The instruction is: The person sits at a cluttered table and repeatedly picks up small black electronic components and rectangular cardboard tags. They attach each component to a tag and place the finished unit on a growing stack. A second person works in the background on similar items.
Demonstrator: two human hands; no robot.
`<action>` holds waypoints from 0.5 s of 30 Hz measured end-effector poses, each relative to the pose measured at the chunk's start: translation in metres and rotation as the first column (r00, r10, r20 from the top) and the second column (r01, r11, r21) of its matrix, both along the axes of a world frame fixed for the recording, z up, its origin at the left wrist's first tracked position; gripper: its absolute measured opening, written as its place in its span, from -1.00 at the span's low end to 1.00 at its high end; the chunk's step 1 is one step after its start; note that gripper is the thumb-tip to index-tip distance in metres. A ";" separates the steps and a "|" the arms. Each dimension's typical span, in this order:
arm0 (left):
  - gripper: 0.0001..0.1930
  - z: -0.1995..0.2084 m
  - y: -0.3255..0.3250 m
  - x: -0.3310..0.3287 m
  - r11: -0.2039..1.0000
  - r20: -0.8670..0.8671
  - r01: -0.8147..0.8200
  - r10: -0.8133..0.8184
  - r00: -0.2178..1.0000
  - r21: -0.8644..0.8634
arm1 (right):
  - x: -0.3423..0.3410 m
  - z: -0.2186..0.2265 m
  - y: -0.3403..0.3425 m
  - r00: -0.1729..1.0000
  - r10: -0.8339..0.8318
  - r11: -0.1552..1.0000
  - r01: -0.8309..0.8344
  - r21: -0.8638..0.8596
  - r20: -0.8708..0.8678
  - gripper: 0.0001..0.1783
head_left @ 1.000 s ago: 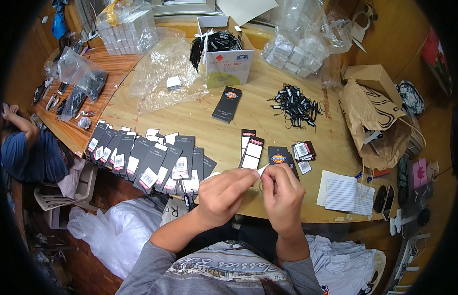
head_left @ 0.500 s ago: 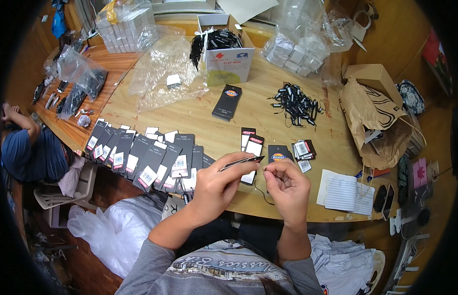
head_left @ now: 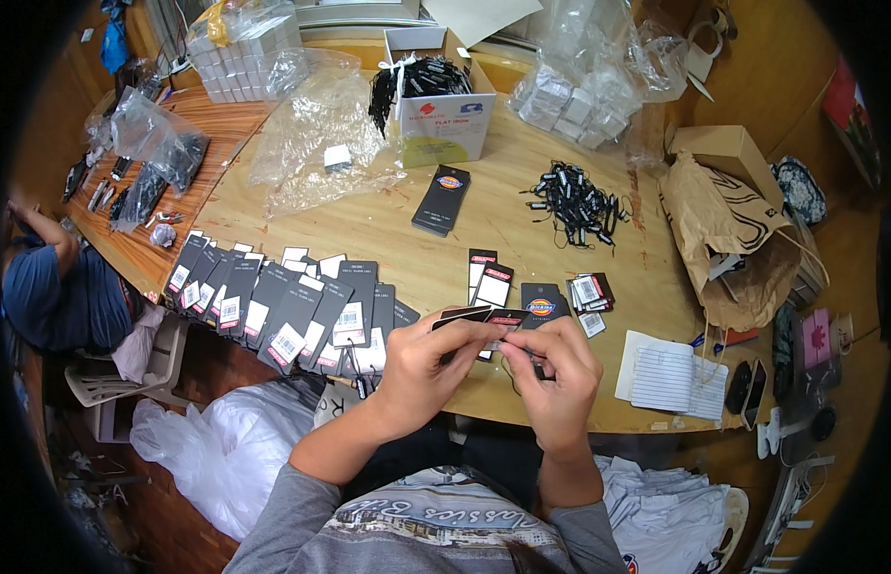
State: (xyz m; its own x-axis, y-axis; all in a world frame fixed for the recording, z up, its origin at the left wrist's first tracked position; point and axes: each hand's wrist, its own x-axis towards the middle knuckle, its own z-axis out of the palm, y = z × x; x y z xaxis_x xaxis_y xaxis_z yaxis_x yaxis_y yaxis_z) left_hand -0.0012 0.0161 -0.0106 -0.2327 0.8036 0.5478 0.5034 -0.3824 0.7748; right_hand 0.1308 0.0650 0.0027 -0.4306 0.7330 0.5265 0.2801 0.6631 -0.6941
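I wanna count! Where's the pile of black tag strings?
In the head view, the string pile lies right of centre on the table, between the white carton and brown paper bag.

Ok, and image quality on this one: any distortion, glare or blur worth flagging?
Head view: fisheye bend, the front edge of the table bowing, corners black; head view: bright glints on the crinkled clear plastic sheet; head view: no heavy motion blur on the left hand or right hand, but print on the black tag between them is illegible.
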 end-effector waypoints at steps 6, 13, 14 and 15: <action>-0.65 0.005 -0.001 0.009 0.998 0.294 -0.066 0.065 0.953 -0.008 | 0.001 -0.003 0.003 0.994 -0.075 0.997 0.077 0.025 -0.076 -0.85; -0.61 0.001 -0.005 0.008 0.999 0.161 -0.052 0.050 0.986 0.011 | -0.003 -0.004 0.004 0.976 -0.043 0.984 0.004 -0.179 -0.215 -0.87; -0.64 -0.001 -0.005 0.008 0.999 0.127 -0.039 0.036 0.991 0.021 | -0.003 -0.004 0.004 0.969 -0.023 0.976 -0.033 -0.218 -0.246 -0.87; -0.66 -0.002 -0.006 0.008 0.998 0.104 -0.043 0.037 0.994 0.053 | -0.003 -0.004 0.005 0.961 -0.004 0.964 -0.070 -0.255 -0.278 -0.88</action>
State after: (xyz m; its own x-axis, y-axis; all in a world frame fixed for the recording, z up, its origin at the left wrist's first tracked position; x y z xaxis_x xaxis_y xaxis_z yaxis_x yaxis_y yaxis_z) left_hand 0.0072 0.0104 -0.0128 -0.3216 0.7621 0.5619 0.4374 -0.4068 0.8020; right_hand 0.1280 0.0702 -0.0017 -0.3231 0.8477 0.4208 0.0358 0.4552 -0.8897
